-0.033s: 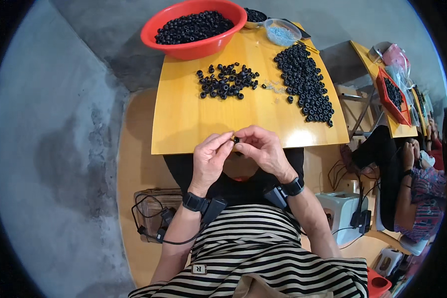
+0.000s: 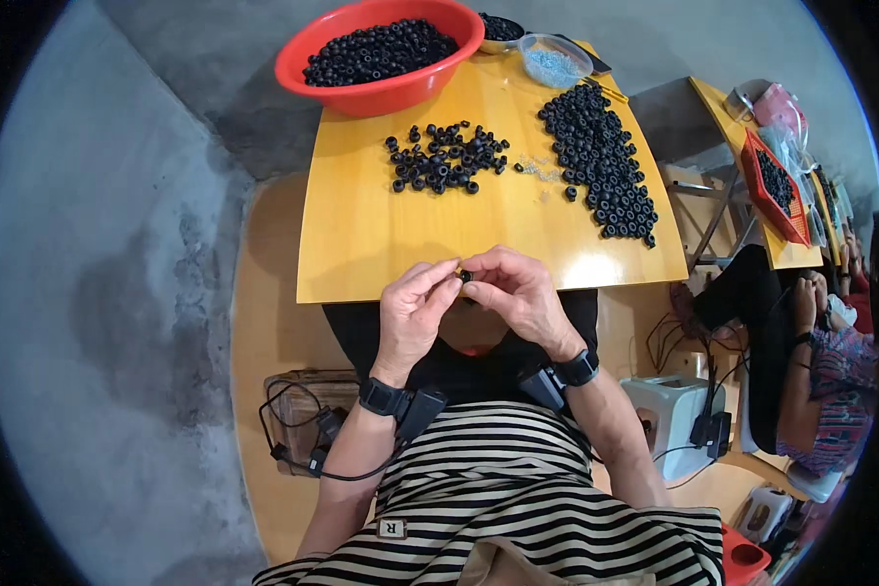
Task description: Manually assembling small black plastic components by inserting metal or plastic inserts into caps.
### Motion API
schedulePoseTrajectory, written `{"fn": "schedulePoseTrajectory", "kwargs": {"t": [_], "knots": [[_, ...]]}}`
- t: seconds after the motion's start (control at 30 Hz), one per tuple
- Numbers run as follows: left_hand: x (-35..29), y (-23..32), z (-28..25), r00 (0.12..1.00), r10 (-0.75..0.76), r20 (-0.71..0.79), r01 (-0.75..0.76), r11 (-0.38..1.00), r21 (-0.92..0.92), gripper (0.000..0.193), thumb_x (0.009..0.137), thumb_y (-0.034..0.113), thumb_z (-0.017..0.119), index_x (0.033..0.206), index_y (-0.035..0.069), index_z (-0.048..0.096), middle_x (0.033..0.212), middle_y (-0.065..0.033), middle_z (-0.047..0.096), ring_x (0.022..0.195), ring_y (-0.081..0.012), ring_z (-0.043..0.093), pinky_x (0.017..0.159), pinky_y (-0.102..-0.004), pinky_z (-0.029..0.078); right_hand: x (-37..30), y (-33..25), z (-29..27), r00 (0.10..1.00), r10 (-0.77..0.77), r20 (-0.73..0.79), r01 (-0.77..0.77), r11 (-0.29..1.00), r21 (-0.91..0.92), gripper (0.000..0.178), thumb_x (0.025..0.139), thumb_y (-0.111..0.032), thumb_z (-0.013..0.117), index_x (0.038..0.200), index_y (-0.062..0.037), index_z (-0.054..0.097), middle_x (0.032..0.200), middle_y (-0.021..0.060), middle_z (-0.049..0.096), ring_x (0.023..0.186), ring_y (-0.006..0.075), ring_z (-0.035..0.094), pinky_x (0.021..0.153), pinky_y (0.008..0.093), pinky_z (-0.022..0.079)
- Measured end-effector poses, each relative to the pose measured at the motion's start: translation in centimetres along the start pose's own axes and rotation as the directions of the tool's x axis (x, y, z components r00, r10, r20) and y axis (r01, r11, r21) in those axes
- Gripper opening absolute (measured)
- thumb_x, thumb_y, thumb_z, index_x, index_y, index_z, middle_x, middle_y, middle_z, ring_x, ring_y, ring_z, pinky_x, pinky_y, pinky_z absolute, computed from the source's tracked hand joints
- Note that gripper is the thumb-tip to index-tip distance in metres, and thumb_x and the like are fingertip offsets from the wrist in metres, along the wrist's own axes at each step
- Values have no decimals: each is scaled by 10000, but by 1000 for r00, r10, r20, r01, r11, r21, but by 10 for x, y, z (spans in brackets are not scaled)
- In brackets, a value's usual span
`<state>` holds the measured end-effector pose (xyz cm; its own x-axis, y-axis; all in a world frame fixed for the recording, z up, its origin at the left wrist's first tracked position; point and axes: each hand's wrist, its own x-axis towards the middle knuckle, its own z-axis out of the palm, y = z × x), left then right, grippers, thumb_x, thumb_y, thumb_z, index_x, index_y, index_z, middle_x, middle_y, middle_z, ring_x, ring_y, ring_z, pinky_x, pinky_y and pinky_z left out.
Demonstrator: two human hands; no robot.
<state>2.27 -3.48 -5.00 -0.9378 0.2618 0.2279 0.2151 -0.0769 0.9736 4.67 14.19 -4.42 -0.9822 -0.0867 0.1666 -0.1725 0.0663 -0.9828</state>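
Just above the table's near edge, my two hands meet fingertip to fingertip. A small black ring-shaped part [image 2: 466, 276] shows between them. My right hand [image 2: 524, 298] pinches this part between thumb and forefinger. Thumb and forefinger of my left hand [image 2: 412, 311] are pressed together at the part's left side; whatever they hold is too small to make out. Beyond my hands lies a loose pile of black ring-shaped parts [image 2: 446, 159]. A larger, denser spread of black rings [image 2: 604, 161] is to the right, with tiny clear pieces [image 2: 540, 169] between the two groups.
A red basin [image 2: 449, 66] of black parts stands at the yellow table's [image 2: 361, 244] far left corner. Behind are a clear tub [image 2: 555, 61] of bluish bits and a dark-filled bowl [image 2: 501, 31]. A person [image 2: 820, 391] sits at the right beside another table with a red basket [image 2: 775, 188].
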Motion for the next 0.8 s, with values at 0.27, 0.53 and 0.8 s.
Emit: {"fn": "schedulePoseTrajectory", "kwargs": {"t": [0.27, 0.53, 0.8], "knots": [[-5, -3, 1, 992, -126, 21, 128, 985, -114, 258, 905, 31, 689, 1148, -57, 677, 997, -47, 644, 924, -102, 603, 817, -215, 482, -10, -1, 1, 1000, -6, -10, 6, 999, 47, 260, 936, -62, 640, 1187, 4, 647, 902, 62, 605, 726, 110, 624, 665, 241, 517], [1, -5, 4, 995, -94, 18, 95, 993, -64, 294, 878, 5, 705, 1163, -61, 672, 1023, -34, 636, 910, -93, 591, 833, -212, 479, -7, 3, 10, 969, -203, -138, 189, 976, -112, 232, 914, -31, 638, 1139, 7, 682, 915, 123, 652, 823, 221, 646, 726, 304, 526], [0, -14, 6, 993, -117, -23, 104, 943, -317, 269, 881, -5, 706, 1142, -64, 676, 1011, -43, 636, 927, -108, 608, 838, -214, 484, -5, 3, 14, 944, -298, -142, 243, 918, -313, 247, 908, -11, 639, 1150, -5, 686, 900, 111, 636, 811, 215, 626, 711, 298, 512]]}}
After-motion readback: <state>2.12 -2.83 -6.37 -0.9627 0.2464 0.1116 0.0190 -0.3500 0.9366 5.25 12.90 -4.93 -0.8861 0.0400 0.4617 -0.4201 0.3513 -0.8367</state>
